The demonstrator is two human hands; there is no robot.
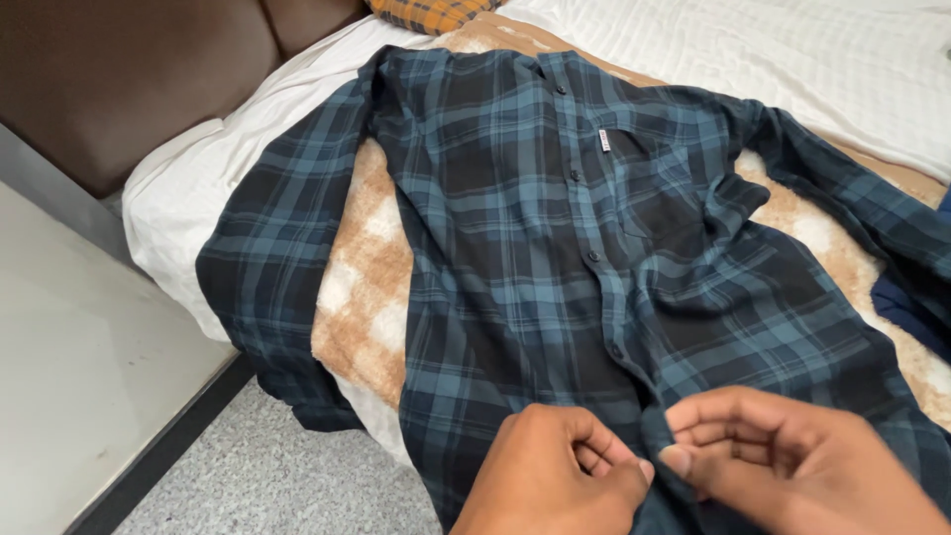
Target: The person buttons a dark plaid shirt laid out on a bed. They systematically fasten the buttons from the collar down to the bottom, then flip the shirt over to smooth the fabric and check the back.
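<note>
A dark blue and teal plaid shirt (pixel 555 248) lies face up on the bed, buttoned down most of its front, sleeves spread to both sides. At the bottom of the view my left hand (pixel 555 476) and my right hand (pixel 783 461) meet at the shirt's lower button placket. Both pinch the fabric edge there between thumb and fingers. The button under my fingers is hidden.
A tan and cream fluffy blanket (pixel 367 277) lies under the shirt on white bedding (pixel 783 50). A brown headboard (pixel 129 69) stands at the upper left. An orange plaid pillow (pixel 431 12) sits at the top. Grey floor (pixel 277 476) lies below the bed's corner.
</note>
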